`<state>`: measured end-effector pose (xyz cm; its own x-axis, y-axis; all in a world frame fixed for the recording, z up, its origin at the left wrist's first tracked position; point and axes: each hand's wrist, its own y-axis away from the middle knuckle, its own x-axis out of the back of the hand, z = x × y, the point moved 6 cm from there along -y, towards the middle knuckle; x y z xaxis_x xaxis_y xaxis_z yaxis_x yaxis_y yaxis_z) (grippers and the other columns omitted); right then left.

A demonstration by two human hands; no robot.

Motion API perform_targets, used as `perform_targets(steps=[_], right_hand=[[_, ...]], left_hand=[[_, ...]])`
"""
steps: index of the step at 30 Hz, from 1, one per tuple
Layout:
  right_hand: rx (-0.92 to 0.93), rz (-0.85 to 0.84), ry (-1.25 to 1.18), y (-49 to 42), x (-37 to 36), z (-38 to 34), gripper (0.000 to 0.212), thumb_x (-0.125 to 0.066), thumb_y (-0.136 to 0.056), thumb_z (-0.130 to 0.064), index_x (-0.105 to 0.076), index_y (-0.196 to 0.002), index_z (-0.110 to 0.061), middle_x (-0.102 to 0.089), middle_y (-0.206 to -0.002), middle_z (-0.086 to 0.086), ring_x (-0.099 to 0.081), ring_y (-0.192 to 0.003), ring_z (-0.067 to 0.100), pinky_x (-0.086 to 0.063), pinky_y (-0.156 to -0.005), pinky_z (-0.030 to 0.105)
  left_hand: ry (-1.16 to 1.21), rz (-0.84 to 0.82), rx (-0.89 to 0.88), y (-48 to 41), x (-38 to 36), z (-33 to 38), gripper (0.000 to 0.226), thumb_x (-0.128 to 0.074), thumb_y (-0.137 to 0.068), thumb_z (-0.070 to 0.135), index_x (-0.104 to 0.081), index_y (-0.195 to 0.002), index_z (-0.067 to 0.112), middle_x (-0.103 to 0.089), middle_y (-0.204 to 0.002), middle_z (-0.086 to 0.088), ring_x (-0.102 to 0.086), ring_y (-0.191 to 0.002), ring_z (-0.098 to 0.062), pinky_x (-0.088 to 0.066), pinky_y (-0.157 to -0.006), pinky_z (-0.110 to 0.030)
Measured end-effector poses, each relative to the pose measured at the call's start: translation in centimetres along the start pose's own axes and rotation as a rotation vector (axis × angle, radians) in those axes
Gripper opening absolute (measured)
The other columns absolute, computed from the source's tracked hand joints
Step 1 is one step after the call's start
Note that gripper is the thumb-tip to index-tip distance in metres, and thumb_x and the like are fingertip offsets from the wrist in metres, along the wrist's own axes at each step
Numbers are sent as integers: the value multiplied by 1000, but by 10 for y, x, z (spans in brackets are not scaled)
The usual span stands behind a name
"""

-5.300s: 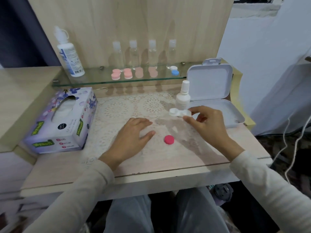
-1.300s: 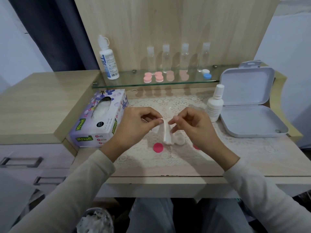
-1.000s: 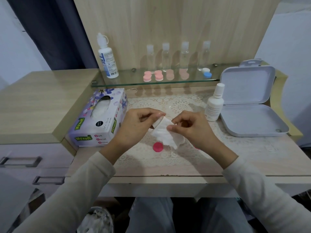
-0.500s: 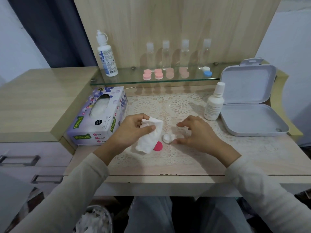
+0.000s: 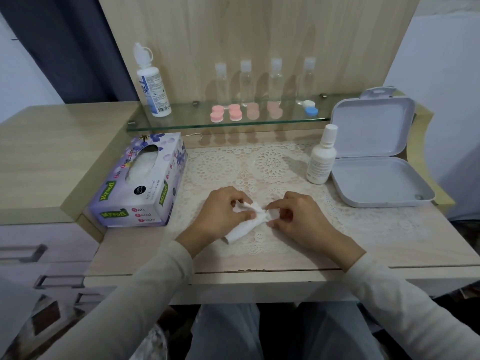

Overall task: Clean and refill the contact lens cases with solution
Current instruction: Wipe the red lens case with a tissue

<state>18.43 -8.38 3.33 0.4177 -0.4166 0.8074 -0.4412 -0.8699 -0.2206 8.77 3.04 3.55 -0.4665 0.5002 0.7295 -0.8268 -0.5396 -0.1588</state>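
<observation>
Head view: wiping goes best with the tissue (image 5: 244, 226) twisted into each well while the lens case (image 5: 270, 213) is held firm on the mat (image 5: 220, 167); the left hand (image 5: 222, 213) curls round the crumpled tissue, thumb pressing; the right hand (image 5: 298, 219) seems to pinch the lens case, mostly hidden at the tissue's edge, between both hands

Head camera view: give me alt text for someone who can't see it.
A person's left hand grips a crumpled white tissue on a lace mat, the right hand curled against its end, what it holds hidden. A tissue box sits left, a small white bottle and open grey box right, pink lens cases on a glass shelf behind.
</observation>
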Motion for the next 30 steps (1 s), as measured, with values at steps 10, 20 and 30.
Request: perform_targets(steps=[10, 20, 30], right_hand=[[20, 84, -115, 7, -5, 7, 28, -75, -72, -12, -72, -99, -16, -51, -79, 3, -41, -64, 1, -31, -62, 14], [96, 172, -152, 14, -9, 7, 26, -74, -70, -2, -71, -95, -8, -52, -78, 5, -37, -62, -5, -31, -60, 15], [143, 193, -146, 15, -10, 7, 25, -69, -71, -10, -71, -96, -8, -56, -80, 8, -40, -64, -3, -35, -58, 16]], left_hand=[[-234, 211, -524, 11, 1, 12, 22, -59, -77, 30, -74, -72, 16, -65, -85, 1, -43, -82, -11, -46, -62, -39], [-321, 92, -577, 21, -12, 2, 25, -56, -81, 34, -74, -87, 18, -62, -98, -6, -43, -91, -15, -45, -67, -33], [-408, 277, -624, 32, -14, 13, 12, -57, -78, 20, -65, -76, 11, -60, -81, -4, -44, -77, -14, -29, -70, -24]])
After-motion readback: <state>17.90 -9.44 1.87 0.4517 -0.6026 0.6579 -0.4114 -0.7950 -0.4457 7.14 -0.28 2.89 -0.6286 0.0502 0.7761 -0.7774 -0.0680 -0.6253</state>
